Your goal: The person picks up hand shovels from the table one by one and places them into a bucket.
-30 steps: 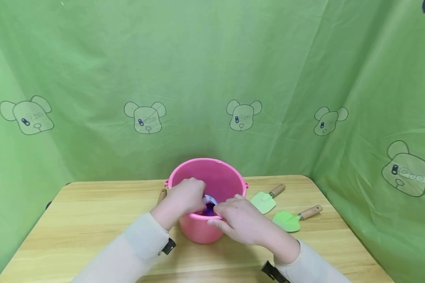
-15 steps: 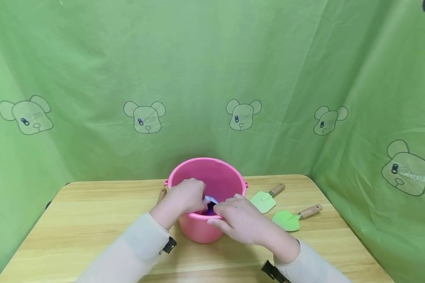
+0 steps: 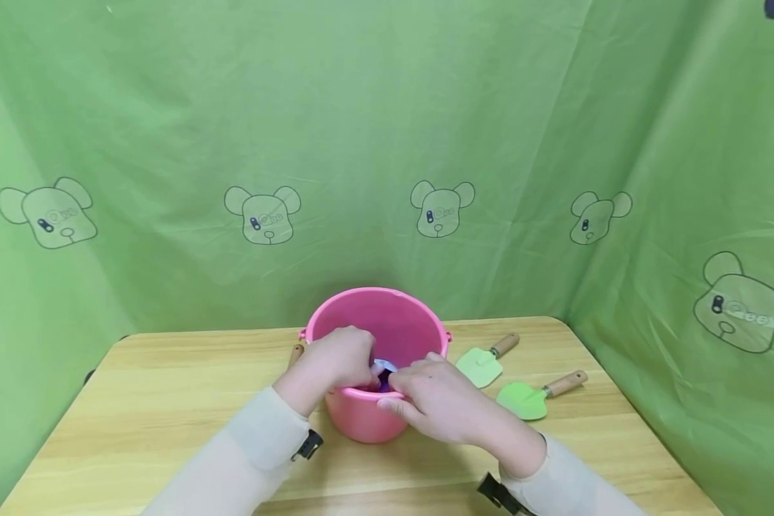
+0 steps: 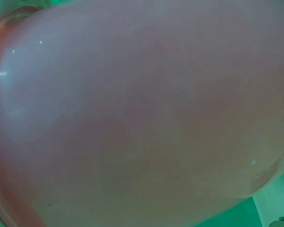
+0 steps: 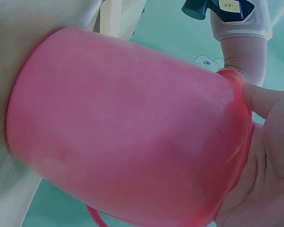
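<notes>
A pink bucket [image 3: 366, 419] stands upright on the wooden table in the head view. My left hand [image 3: 345, 355] reaches over its near left rim, and its fingertips are hidden inside. My right hand [image 3: 441, 401] grips the near right rim. In the right wrist view the right thumb [image 5: 265, 99] lies at the rim's outer side; the fingers go inside, out of sight. Between both hands, in the bucket, a dark purple thing with a pale bluish-white edge [image 3: 385, 378] shows partly; its kind is unclear. The bucket's pink wall [image 4: 142, 113] fills the left wrist view.
To the bucket's right lie a pale green square-bladed hand shovel [image 3: 479, 368] and a brighter green hand trowel [image 3: 522, 400], both wooden-handled. Another wooden handle [image 3: 295, 355] shows left of the bucket, partly hidden by my left arm. Green cloth [image 3: 361, 129] hangs around the table [image 3: 168, 408].
Both hands and the bucket hold almost the same places. The visible patch of the purple thing has shifted very slightly to the right.
</notes>
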Demonstrator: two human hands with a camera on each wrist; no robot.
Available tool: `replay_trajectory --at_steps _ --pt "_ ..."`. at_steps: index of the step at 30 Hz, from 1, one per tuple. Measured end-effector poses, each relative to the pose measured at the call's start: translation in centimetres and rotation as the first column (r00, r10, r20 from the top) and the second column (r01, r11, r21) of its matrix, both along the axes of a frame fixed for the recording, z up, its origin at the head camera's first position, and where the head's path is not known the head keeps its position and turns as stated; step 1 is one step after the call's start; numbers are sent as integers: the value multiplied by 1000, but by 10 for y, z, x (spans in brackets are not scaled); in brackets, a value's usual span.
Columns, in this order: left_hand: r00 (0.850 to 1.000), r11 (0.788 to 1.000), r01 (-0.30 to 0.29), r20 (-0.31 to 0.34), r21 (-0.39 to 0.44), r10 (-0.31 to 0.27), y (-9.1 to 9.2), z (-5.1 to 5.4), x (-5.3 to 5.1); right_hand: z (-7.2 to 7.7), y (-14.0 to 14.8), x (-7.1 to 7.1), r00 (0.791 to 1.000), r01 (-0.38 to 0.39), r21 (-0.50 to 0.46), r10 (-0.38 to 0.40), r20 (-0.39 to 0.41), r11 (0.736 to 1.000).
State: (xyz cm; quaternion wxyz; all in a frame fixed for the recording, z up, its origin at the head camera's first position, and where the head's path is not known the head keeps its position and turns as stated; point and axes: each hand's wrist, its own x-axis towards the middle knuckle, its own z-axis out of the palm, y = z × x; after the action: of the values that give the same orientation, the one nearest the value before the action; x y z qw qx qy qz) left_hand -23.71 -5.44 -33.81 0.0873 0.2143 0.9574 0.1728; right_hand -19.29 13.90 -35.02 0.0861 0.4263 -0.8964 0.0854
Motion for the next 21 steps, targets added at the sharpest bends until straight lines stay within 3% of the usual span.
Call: replay_trajectory --at_steps 10,21 --pt "995 995 99 31 -13 -98 2 -2 -6 1 1 0 1000 4 4 -5 8 1000" --pt "991 992 115 67 -42 -112 3 -3 -8 -1 1 -1 1000 -3 6 3 6 1000"
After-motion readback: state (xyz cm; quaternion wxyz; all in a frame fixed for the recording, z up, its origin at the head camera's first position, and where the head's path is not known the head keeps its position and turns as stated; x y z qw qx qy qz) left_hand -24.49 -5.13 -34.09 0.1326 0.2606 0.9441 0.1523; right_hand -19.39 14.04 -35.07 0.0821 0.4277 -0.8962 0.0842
